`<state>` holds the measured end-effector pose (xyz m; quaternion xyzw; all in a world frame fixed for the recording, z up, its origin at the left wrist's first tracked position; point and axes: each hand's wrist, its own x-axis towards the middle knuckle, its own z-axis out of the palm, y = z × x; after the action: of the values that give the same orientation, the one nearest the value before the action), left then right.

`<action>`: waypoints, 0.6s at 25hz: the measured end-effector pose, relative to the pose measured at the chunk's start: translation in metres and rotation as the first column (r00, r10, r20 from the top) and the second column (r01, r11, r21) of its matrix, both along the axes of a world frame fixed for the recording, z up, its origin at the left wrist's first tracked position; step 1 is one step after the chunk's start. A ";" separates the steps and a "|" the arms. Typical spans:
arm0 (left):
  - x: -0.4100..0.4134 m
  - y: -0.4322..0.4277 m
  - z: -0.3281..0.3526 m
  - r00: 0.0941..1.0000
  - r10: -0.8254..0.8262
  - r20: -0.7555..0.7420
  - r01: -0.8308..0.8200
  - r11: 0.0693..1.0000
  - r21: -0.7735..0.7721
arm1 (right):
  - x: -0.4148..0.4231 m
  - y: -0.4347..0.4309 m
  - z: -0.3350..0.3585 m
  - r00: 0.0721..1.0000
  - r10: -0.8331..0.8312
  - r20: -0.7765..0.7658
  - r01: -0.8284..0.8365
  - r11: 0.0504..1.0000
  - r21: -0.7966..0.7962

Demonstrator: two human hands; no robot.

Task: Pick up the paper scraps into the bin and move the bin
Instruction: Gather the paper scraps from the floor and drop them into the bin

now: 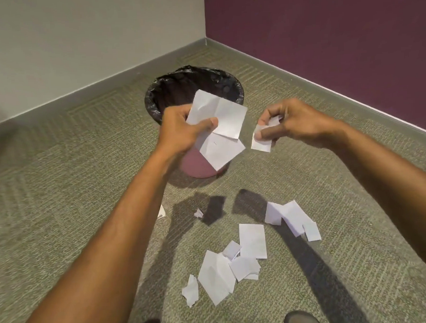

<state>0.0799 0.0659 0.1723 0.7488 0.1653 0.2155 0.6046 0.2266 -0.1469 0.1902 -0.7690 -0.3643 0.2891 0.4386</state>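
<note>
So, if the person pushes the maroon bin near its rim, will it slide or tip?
It may tip: the maroon bin narrows toward its base, and the carpet probably grips it. Only a black liner shows inside, so it is likely light.

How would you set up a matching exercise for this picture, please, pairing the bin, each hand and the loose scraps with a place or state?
Things:
1. bin
2. left hand
3. right hand
4. loose scraps

States:
a. pinches one small scrap
b. lie on the carpet
c. grips large creased sheets
d. stands upright, lined with a black bag

Pairs: 1-d; 2-c; 3-a; 4-b
</note>
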 end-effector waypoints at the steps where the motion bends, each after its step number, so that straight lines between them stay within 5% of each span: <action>1: 0.002 0.009 0.010 0.999 0.029 0.022 -0.029 1.000 -0.012 | -0.001 0.012 0.011 1.000 -0.013 0.002 0.013 0.998 0.064; 9: 0.046 0.067 0.037 0.950 0.312 -0.021 -0.311 0.950 0.041 | 0.012 0.121 0.044 0.946 -0.322 0.045 0.302 0.921 0.248; 15: 0.049 0.081 0.023 0.957 0.264 -0.122 -0.260 0.964 0.050 | 0.018 0.140 0.021 0.973 -0.220 0.065 0.211 0.970 0.119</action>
<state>0.1291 0.1467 0.1950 0.7425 0.2977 0.2482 0.5463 0.2447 -0.0067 0.2109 -0.7890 -0.3109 0.1890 0.4951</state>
